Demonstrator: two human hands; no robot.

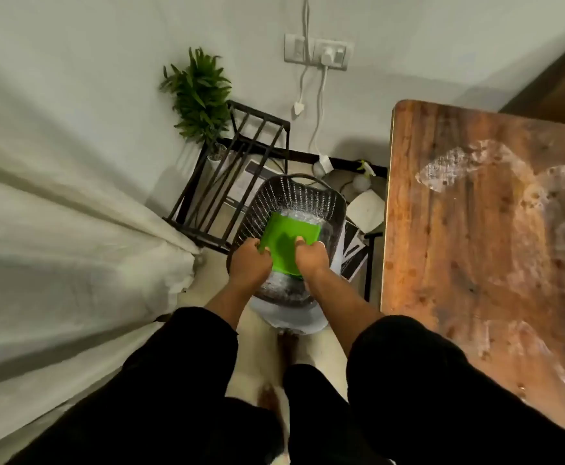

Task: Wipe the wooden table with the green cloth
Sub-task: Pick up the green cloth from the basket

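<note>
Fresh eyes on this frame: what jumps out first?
The bright green cloth at centre, held by the left hand and right hand over a dark basket on the floor. Next, the wooden table at right, with pale whitish smears across its top. A green plant stands by the wall behind.

**Count of things in view**

One green cloth point(289, 241), gripped by two hands: left hand point(249, 260) and right hand point(312, 260). One dark perforated basket point(294, 196). One wooden table point(485, 236). One black metal rack point(237, 162). One potted plant point(199, 92). One wall socket plate point(316, 52), two white cables hanging from it
</note>
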